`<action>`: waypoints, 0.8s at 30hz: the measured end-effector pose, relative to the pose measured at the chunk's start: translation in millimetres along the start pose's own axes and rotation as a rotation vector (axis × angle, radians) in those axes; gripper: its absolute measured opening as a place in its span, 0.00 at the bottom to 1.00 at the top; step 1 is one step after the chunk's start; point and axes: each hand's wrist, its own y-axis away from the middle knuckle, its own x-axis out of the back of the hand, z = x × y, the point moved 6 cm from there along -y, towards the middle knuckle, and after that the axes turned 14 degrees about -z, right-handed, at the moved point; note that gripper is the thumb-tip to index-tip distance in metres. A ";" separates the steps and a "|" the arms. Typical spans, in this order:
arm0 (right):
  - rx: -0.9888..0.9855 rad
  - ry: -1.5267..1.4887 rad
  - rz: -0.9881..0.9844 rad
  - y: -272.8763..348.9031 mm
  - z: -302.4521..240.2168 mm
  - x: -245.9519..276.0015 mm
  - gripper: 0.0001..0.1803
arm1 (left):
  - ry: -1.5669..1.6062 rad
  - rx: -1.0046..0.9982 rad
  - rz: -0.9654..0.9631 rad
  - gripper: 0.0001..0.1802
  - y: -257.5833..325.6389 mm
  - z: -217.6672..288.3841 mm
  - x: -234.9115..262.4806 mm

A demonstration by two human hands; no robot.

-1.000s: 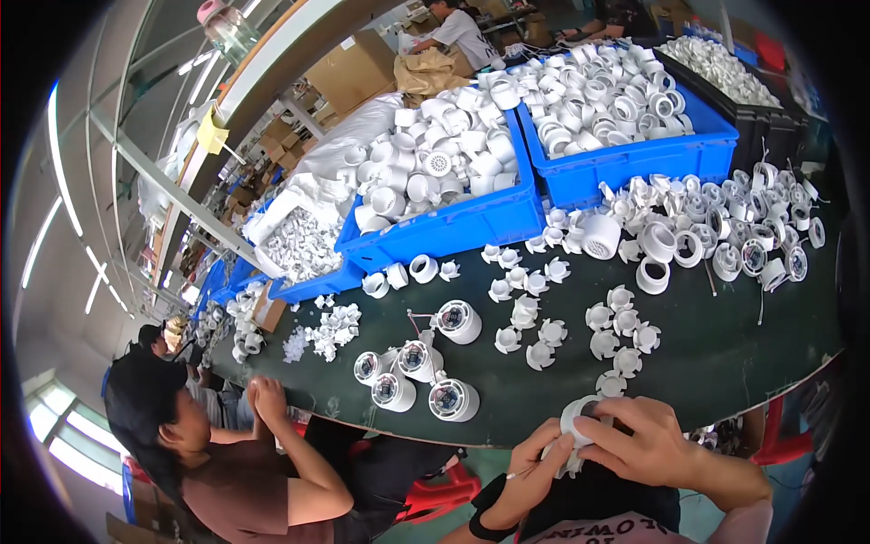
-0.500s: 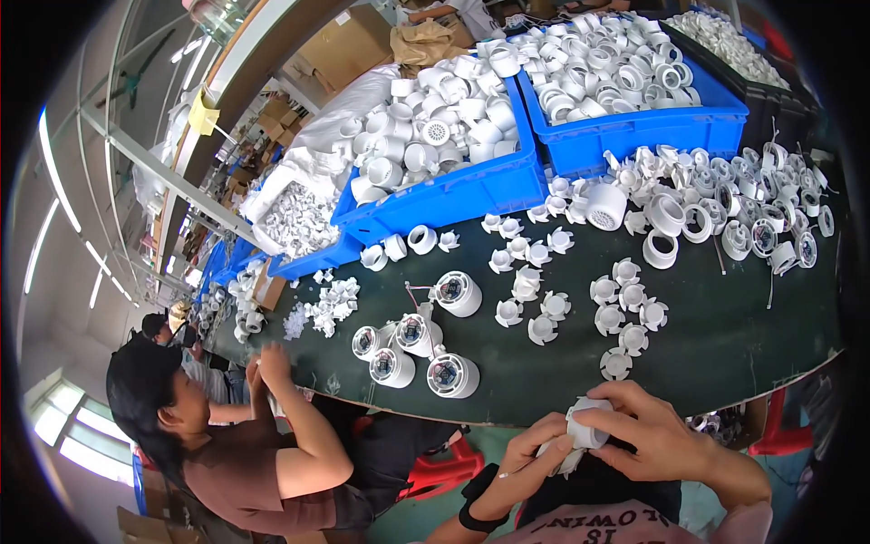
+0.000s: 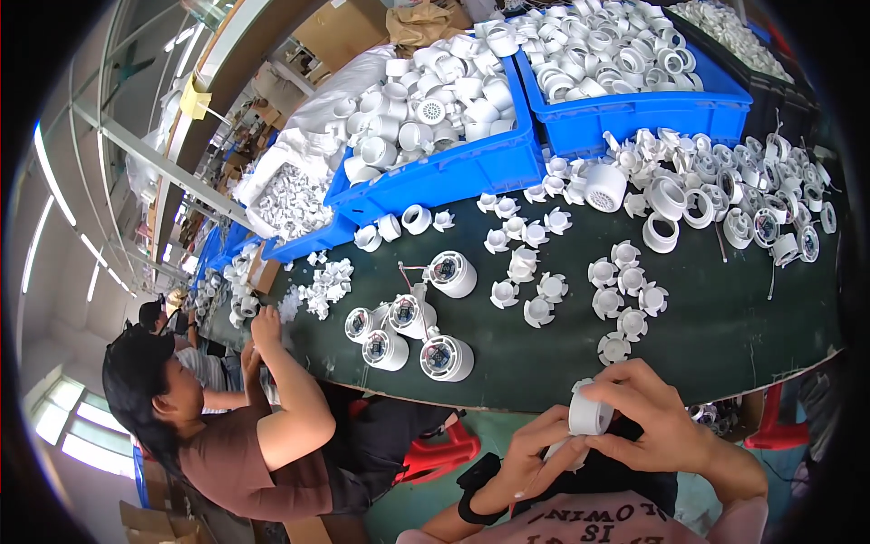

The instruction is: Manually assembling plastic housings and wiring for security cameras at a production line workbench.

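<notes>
Close to my body, past the table's near edge, a white round plastic housing [image 3: 591, 417] is tilted between my two hands. My right hand [image 3: 654, 422] grips its far side and rim with thumb and fingers. Below it, my left hand [image 3: 536, 453] has its fingers closed around a second white piece at the housing's lower edge, partly hidden by the fingers. On the green table [image 3: 517, 363] ahead lie several white claw-edged caps [image 3: 630, 324]. To their left stand several white cylinders with circuit boards inside, one a fitted cylinder [image 3: 447, 359].
Blue bins [image 3: 453, 177] full of white cups and rings line the far side. Rings with wires [image 3: 766, 227] are heaped at the right. A co-worker [image 3: 240, 426] sits at the left, hands raised at the table edge. A red stool [image 3: 439, 458] stands between us.
The white housing has turned in my hands, so its open rim now faces more sideways. My right fingers have shifted on it. The view has tilted slightly; the co-worker's raised hands have moved a little.
</notes>
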 end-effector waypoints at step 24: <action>0.073 -0.059 0.030 11.1 -1.0 -2.4 0.21 | 0.528 0.247 -0.157 0.17 2.3 -23.2 -14.2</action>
